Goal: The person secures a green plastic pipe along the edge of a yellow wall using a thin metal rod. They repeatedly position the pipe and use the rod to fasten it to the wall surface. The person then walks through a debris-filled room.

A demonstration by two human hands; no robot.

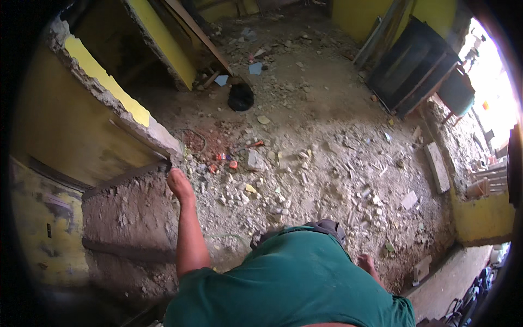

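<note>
My left hand (178, 182) reaches up to the broken end of a partly demolished wall (131, 218), its fingers closed against the rough edge just below a dark strip at the top. Whether it grips anything there I cannot tell. My right hand (368, 264) hangs low beside my green shirt, only partly visible, and nothing shows in it. The wall's top has a yellow painted face (103, 82) and a crumbling grey edge.
Rubble and broken plaster cover the floor (305, 163). A black bag (240, 97) lies near a slanted wooden plank (199, 35). A dark panel (411, 65) leans at the far right, with a concrete slab (437, 166) and yellow low wall (482, 215) nearby.
</note>
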